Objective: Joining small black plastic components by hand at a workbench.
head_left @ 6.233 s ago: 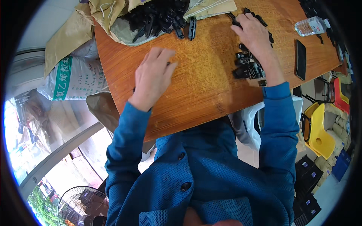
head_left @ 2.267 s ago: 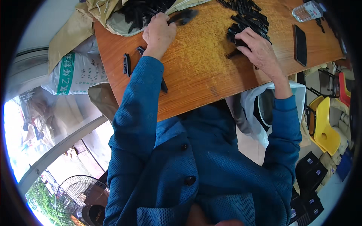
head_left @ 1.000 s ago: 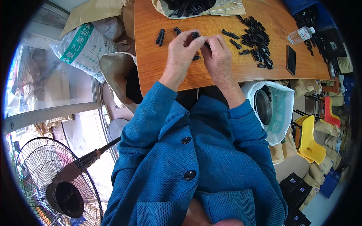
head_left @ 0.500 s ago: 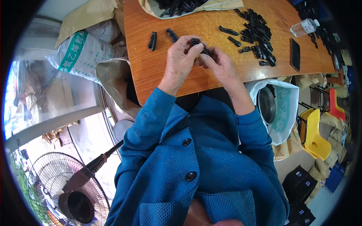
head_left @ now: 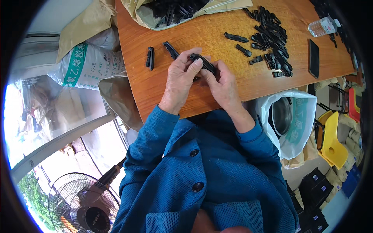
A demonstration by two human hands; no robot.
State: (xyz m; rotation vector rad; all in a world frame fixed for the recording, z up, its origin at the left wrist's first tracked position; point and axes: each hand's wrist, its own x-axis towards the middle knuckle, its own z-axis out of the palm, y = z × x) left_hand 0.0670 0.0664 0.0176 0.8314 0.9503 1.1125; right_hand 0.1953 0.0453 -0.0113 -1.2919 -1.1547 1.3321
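Between my two hands, above the near part of the wooden table, is a long black plastic part. My left hand is closed on its left end, thumb on top. My right hand grips the other end, with the thumb along its near side. Fingers hide its underside. Two similar black pieces lie just left of my left hand: a separate one and a slanted one almost touching my fingers. To the right, a few loose pieces lie beside a heap of black parts.
An open bag of black parts stands at the table's far side. A black phone and a plastic bottle are at the right. A white sack with a metal bowl stands by the table edge. A fan is at lower left.
The view has shifted, so the table and its things sit lower in the picture. Both hands stay on the black part, which now shows more of its length between my thumbs.
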